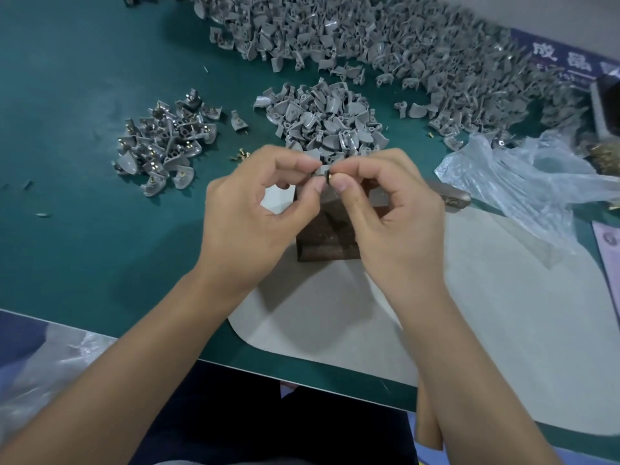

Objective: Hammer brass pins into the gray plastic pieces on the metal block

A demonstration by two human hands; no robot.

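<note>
Both hands are meeting just above the metal block (327, 229), which is sitting at centre frame on a pale grey mat (486, 313). The left hand (248, 209) is pinching a single gray plastic piece (322, 170) between thumb and forefinger. The right hand (392, 209) is pinching a brass pin (330, 176) at its fingertips and bringing it against the piece; whether the pin is already seated in its hole I cannot tell, the parts being too small.

Judging progress: at 10 o'clock from the block a modest pile of finished pieces (164, 146) is lying on the green table (67, 129), brass showing in them. At 12 o'clock a small heap of unpinned pieces (322, 119) is waiting close to hand, and from 12 to 2 o'clock a far larger stock heap (385, 38) is spreading toward the table's back edge. So only a small share looks done; most is left.

A few loose brass pins (241, 155) are lying between the finished pile and the hands. At 3 o'clock, what looks like the hammer (449, 193) is resting untouched, partly under a clear plastic bag (536, 182). The current piece is not yet on the block; hammering for this one is still to come.
</note>
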